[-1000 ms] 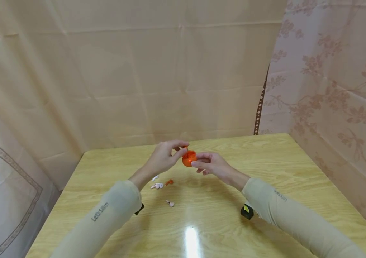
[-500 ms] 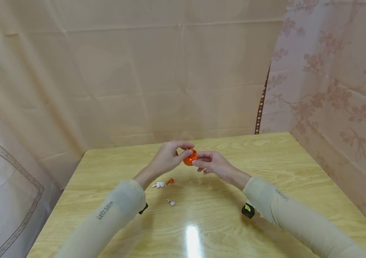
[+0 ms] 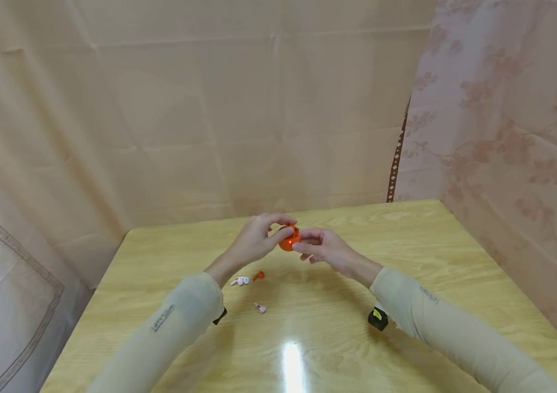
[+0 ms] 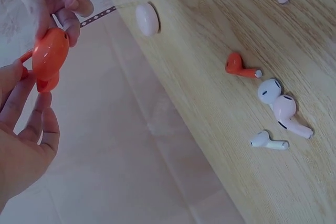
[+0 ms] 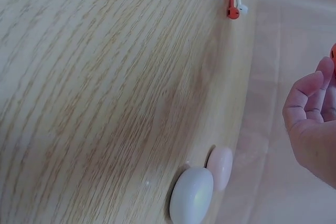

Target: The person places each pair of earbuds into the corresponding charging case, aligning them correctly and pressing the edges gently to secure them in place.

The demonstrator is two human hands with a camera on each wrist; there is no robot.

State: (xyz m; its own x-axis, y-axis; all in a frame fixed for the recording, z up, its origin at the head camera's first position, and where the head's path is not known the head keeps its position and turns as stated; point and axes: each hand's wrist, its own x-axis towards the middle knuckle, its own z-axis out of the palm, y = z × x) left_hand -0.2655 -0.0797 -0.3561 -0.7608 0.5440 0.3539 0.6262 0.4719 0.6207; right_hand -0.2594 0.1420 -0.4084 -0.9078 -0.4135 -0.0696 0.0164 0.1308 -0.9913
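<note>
An orange earbud case [image 3: 288, 244] with a rounded body is held up above the far part of the table. My right hand [image 3: 329, 251] grips its right side between thumb and fingers. At its upper left my left hand [image 3: 256, 240] pinches a small orange piece, apparently an earbud [image 4: 26, 56], against the case opening; fingers hide most of it. Another orange earbud [image 4: 239, 66] lies on the table, beside a white earbud [image 4: 269, 92], a pink earbud [image 4: 294, 116] and a second white earbud [image 4: 268, 141]. Nearer me lies one more pink earbud [image 3: 260, 308].
A white rounded case [image 5: 191, 195] and a pink rounded case [image 5: 220, 167] stand on the wooden table [image 3: 332, 349], seen in the wrist views. Beige cloth [image 3: 209, 109] hangs behind the far edge; patterned cloth [image 3: 519, 142] hangs at the right.
My left hand has moved slightly right, bringing the pinched orange earbud down from above into the case opening. My right hand keeps its hold on the case. The last half second shows little movement.
</note>
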